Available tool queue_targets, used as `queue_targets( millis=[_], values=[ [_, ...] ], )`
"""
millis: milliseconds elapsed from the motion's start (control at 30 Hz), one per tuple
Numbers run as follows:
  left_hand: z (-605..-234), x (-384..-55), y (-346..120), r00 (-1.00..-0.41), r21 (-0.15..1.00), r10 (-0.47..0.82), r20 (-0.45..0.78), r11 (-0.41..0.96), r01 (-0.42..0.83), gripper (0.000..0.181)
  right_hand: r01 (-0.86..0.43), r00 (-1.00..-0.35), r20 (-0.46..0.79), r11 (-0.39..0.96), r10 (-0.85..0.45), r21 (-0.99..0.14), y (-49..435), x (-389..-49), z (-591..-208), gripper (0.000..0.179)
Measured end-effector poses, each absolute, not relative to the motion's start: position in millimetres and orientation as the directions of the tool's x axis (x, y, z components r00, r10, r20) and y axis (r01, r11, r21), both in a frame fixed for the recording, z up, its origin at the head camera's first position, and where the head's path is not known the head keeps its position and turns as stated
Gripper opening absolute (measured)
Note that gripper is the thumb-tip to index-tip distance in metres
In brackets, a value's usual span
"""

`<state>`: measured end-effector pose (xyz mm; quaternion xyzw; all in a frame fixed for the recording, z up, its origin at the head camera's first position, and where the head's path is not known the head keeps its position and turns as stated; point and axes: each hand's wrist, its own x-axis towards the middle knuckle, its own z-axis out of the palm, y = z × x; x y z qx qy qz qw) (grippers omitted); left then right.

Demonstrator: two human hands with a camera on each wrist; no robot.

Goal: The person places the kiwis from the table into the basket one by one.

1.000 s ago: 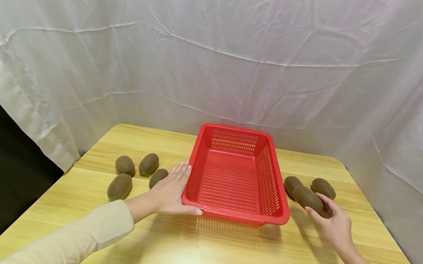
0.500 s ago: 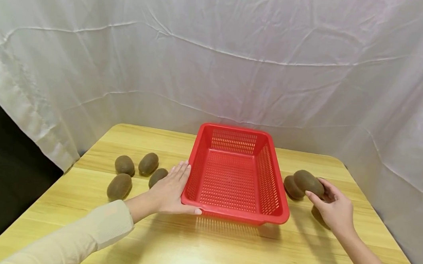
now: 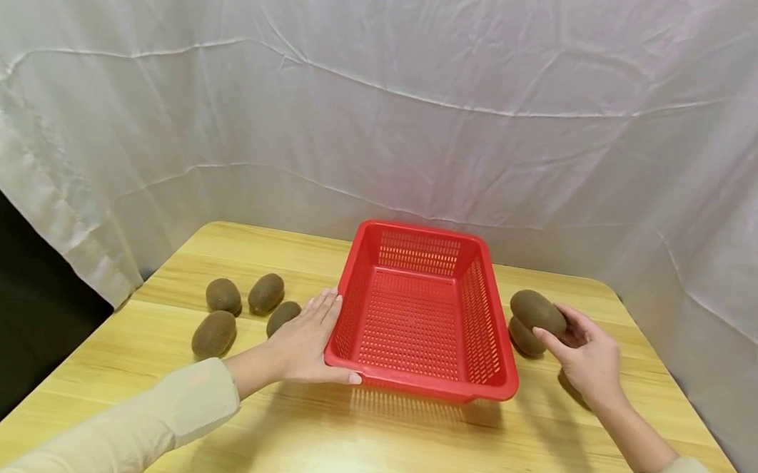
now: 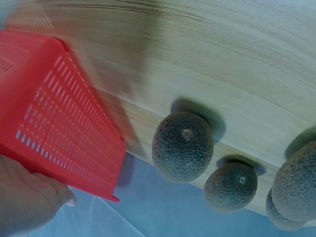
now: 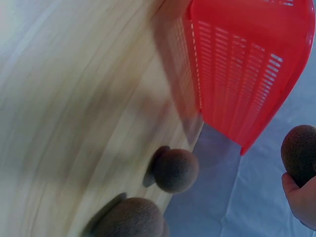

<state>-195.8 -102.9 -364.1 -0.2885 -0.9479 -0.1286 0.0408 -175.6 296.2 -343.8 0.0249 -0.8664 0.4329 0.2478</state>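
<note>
My right hand (image 3: 590, 362) pinches a brown, fuzzy kiwi (image 3: 537, 310) between thumb and fingers, to the right of the red plastic basket (image 3: 501, 329). The right wrist view shows this held kiwi (image 5: 299, 153) raised beside the basket's outer wall. In the head view it overlaps another kiwi (image 3: 526, 340) lying on the table. One more kiwi (image 3: 572, 387) is partly hidden under the right hand. My left hand (image 3: 305, 343) rests against the basket's near left corner, fingers straight along the side and thumb along the front rim. Nothing lies inside the basket.
Left of the basket lie several kiwis, among them a back one (image 3: 266, 293), a front one (image 3: 214, 335) and one (image 3: 282, 317) partly behind the left hand. A pale curtain (image 3: 423, 124) hangs behind the wooden table (image 3: 317, 440).
My right hand has lifted the kiwi and carried it up and left towards the basket, over another kiwi in the head view. The left hand and the basket have stayed in place.
</note>
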Motion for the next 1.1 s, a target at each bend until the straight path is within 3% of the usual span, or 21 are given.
queue_targets(
  millis=[1100],
  values=[
    [-365, -196, -103, -0.827, 0.209, 0.539, 0.16, 0.8, 0.562, 0.118, -0.293, -0.931, 0.363, 0.53, 0.031, -0.796, 237, -194, -345, 0.049]
  ],
)
